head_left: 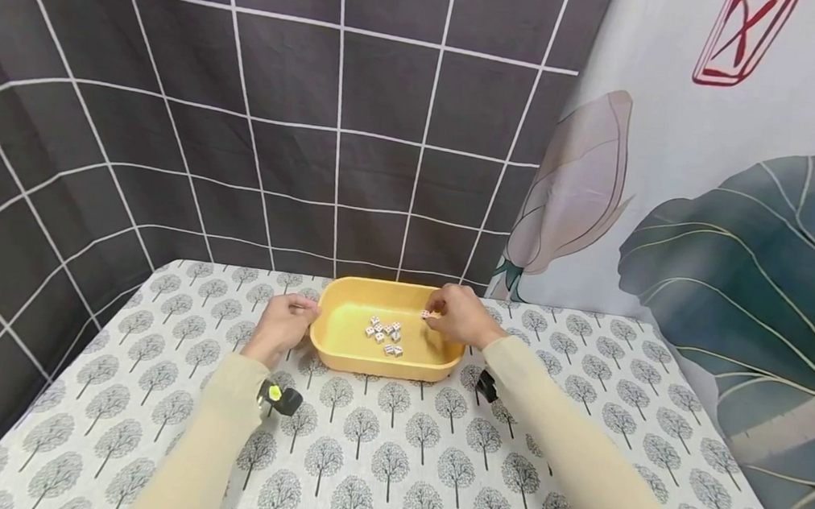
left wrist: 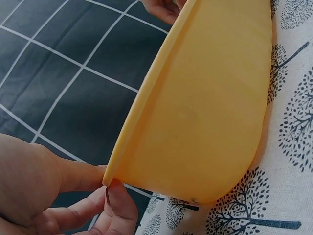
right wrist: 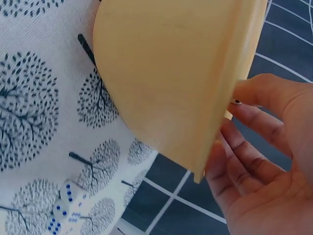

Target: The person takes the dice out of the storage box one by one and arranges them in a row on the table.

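Note:
A yellow plastic tub point(head_left: 383, 368) with rounded ends stands on the tablecloth. Several white dice point(head_left: 380, 337) lie loosely grouped on its floor, a little right of the middle. At the tub's left end, my left hand point(head_left: 282, 324) pinches the rim between thumb and fingers; the left wrist view shows this grip point(left wrist: 73, 191) from outside. My right hand point(head_left: 462, 316) reaches over the right end and pinches one die point(head_left: 426, 315) between thumb and fingertips, above the tub floor. In the right wrist view, the rim mostly hides that die point(right wrist: 236, 102).
White dice with blue dots point(right wrist: 61, 209) lie on the tree-print tablecloth point(head_left: 389, 463) outside the tub in the right wrist view. A dark gridded curtain point(head_left: 285, 74) hangs behind the table, with a lotus-print curtain point(head_left: 650, 146) at the right.

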Motion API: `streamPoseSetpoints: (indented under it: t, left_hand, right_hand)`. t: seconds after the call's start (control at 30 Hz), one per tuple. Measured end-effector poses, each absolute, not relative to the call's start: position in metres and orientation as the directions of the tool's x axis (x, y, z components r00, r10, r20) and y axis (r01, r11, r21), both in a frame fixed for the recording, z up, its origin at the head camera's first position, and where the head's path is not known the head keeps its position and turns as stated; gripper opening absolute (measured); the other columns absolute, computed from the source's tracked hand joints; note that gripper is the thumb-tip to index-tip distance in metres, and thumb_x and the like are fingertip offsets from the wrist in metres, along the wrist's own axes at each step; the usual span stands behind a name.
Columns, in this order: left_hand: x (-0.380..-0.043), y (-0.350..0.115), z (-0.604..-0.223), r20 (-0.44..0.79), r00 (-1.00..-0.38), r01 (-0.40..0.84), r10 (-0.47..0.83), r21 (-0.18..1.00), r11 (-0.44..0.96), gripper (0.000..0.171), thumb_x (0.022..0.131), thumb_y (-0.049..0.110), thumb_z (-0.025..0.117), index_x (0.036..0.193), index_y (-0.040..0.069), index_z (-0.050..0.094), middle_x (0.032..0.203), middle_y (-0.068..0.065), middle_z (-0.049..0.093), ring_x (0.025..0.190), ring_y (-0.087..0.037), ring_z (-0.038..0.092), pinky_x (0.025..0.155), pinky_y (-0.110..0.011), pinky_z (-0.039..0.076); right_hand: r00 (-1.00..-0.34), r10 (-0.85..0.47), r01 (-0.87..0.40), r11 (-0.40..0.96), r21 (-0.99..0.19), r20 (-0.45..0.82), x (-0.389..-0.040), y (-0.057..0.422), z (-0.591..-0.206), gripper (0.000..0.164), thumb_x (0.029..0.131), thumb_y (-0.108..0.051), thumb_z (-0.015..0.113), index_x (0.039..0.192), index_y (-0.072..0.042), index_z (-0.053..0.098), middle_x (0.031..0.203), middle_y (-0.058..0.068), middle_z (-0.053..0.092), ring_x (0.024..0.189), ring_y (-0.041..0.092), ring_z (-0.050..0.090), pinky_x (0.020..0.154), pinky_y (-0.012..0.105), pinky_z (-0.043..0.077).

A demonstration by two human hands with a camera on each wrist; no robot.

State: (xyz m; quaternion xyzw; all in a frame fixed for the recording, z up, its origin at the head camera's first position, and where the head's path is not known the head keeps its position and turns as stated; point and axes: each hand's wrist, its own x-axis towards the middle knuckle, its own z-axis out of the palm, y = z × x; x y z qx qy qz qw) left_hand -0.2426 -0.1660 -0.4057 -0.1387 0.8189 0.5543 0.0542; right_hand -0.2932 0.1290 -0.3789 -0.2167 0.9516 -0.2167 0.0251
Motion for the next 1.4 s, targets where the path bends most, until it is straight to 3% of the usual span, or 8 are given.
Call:
streamPoseSetpoints:
  t: [0.33,0.73,1.23,1.4]
  left_hand:
    - [-0.243,-0.167,-0.408,-0.245,-0.955,-0.29,-0.169,0.894,0.343,0.027,0.102,0.015,0.06,0.125,0.0,0.063,0.107,-0.013,0.064,0.086,-0.019,0.066,0.084,-0.035,0.059]
    - [-0.242,-0.169,-0.405,-0.249,-0.955,-0.29,-0.158,0.895,0.339,0.03,0.102,0.016,0.06,0.127,0.0,0.062,0.115,-0.017,0.065,0.088,-0.018,0.067,0.085,-0.032,0.058]
    - [-0.243,-0.168,-0.407,-0.246,-0.957,-0.285,-0.156,0.899,0.332,0.029,0.102,0.015,0.06,0.127,-0.001,0.062,0.115,-0.019,0.066,0.087,-0.018,0.068,0.084,-0.032,0.058]
    - [-0.242,-0.169,-0.405,-0.253,-0.956,-0.29,-0.15,0.895,0.338,0.03,0.103,0.017,0.059,0.128,0.002,0.061,0.117,-0.018,0.065,0.089,-0.019,0.067,0.088,-0.035,0.057]
  right_hand:
    - [-0.876,-0.476,-0.461,0.78,-0.424,0.077,-0.29,0.146,-0.374,0.012,0.086,-0.011,0.079,0.097,-0.007,0.077,0.097,0.008,0.07,0.091,0.021,0.064,0.083,0.034,0.058]
    - [-0.853,-0.504,-0.509,0.752,-0.418,0.132,-0.287,0.165,-0.371,0.013,0.085,-0.011,0.079,0.097,-0.007,0.077,0.094,0.005,0.07,0.089,0.019,0.064,0.078,0.031,0.056]
    - [-0.851,-0.503,-0.518,0.754,-0.404,0.151,-0.282,0.194,-0.371,0.017,0.084,-0.015,0.082,0.099,-0.01,0.077,0.096,0.003,0.07,0.092,0.02,0.063,0.084,0.04,0.056]
    - [-0.863,-0.484,-0.497,0.761,-0.416,0.146,-0.279,0.202,-0.373,0.018,0.085,-0.016,0.082,0.101,-0.009,0.076,0.096,0.004,0.07,0.093,0.021,0.064,0.085,0.042,0.057]
